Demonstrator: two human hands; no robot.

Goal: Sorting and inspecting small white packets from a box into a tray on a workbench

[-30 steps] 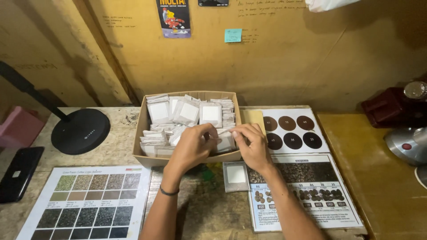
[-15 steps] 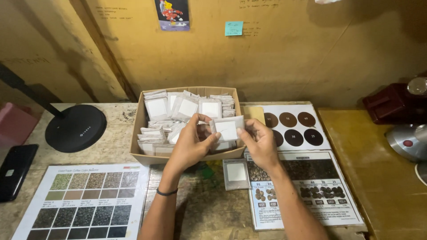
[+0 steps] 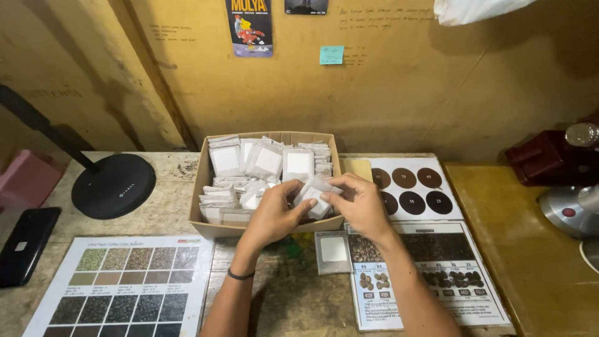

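Over the box's front edge, the left hand and right hand pinch one white packet between fingertips — it looks light, thin and floppy, best gripped by its edges — above the stacked packets.

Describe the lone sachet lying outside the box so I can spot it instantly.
Find the open cardboard box at the middle of the table. Just in front of its right corner, a small grey-edged sachet lies flat beside the bean chart, the only sachet outside the box and held by neither hand.
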